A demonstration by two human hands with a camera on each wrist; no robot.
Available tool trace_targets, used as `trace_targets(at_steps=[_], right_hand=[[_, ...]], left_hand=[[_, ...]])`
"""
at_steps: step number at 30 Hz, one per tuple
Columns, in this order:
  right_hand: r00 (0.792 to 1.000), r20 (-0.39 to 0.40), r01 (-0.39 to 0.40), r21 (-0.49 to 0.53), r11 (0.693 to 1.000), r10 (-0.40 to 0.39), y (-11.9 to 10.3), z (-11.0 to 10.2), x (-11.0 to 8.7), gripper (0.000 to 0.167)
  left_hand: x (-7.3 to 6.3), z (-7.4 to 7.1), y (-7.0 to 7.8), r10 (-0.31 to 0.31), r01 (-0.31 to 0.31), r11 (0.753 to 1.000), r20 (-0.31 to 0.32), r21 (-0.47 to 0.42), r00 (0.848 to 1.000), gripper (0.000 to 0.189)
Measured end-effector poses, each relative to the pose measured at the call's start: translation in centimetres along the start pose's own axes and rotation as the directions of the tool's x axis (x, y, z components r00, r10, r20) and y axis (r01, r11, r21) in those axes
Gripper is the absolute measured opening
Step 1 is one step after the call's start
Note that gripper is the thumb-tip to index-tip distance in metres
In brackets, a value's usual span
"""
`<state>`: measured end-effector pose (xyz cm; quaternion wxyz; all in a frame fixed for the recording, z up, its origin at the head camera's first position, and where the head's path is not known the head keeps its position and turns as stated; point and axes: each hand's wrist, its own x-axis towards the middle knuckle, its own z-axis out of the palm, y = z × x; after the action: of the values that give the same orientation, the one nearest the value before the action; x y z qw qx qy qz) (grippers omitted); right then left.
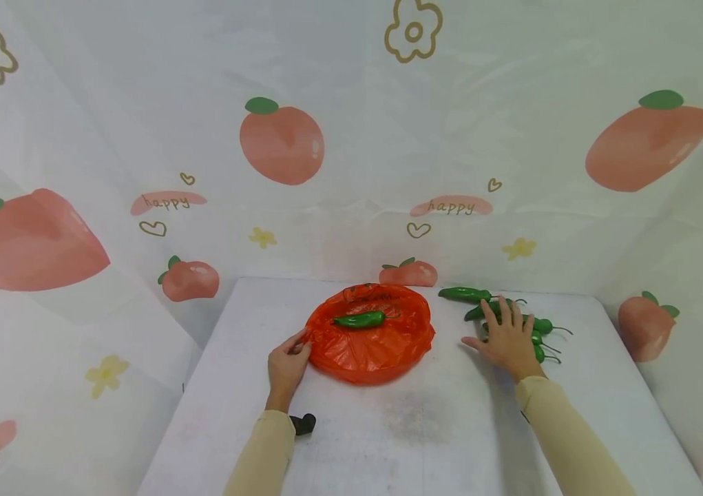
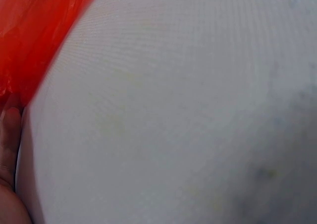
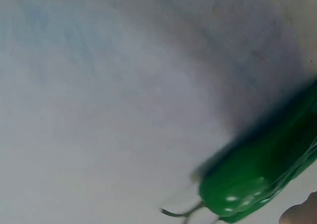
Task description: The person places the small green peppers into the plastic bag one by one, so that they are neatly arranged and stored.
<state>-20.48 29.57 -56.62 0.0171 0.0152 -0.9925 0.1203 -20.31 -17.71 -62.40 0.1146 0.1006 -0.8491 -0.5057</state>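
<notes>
a red plastic bag point(image 1: 360, 358) lies toward the far edge of the white table point(image 1: 419, 448), left of the far right corner and well apart from both side edges. it is opened out into a round, shallow shape with a raised rim, and dark printing shows on its far side. inside it lies one green chili pepper point(image 1: 359, 319), on its side, with its stem end toward the right.

the left hand point(image 1: 287, 365) pinches the left rim of the bag between thumb and fingers; the left wrist view shows a fingertip against the red plastic.

the right hand point(image 1: 509, 344) is spread, palm down, over a loose group of green chili peppers point(image 1: 465, 295) near the far right corner of the table. its fingers are apart; whether they touch the peppers cannot be told. the peppers lie close together, most with their stems pointing right, and the one nearest the far edge is clear of the hand. in the right wrist view, glossy peppers lie beside part of a finger.

a small black object point(image 1: 305, 424) shows beside the left wrist. behind the far edge hangs a white curtain point(image 1: 351, 207) printed with pink fruit, flowers, hearts and the word "happy".
</notes>
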Motion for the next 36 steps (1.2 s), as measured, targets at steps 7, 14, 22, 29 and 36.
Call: trace_targets(at_steps=[7,14,22,29,36], right_hand=[[0.998,-0.007,-0.055,0.067,0.996,0.056,1.2,0.1,-1.2,0.106],[0.997,-0.069,-0.037,0.081,0.996,0.043,2.7,0.5,-2.4,0.106],[0.995,-0.076,-0.049,0.106,0.993,0.057,3.7,0.2,-3.5,0.102],[0.988,-0.074,-0.119,0.170,0.978,0.133,3.5,0.2,-4.1,0.088],[0.982,-0.088,-0.147,0.180,0.973,0.165,4.0,0.5,-4.4,0.081]], left_hand=[[0.0,0.1,0.0,-0.001,0.001,1.000,-0.008,0.006,1.000,0.033],[0.0,0.1,0.1,-0.009,0.009,1.000,0.000,0.009,1.000,0.033],[0.0,0.1,0.2,-0.014,0.014,1.000,0.002,0.020,1.000,0.033],[0.1,0.2,0.0,0.026,-0.026,1.000,-0.035,0.002,0.999,0.033],[0.2,0.3,-0.2,0.029,-0.029,1.000,-0.030,-0.001,0.999,0.032]])
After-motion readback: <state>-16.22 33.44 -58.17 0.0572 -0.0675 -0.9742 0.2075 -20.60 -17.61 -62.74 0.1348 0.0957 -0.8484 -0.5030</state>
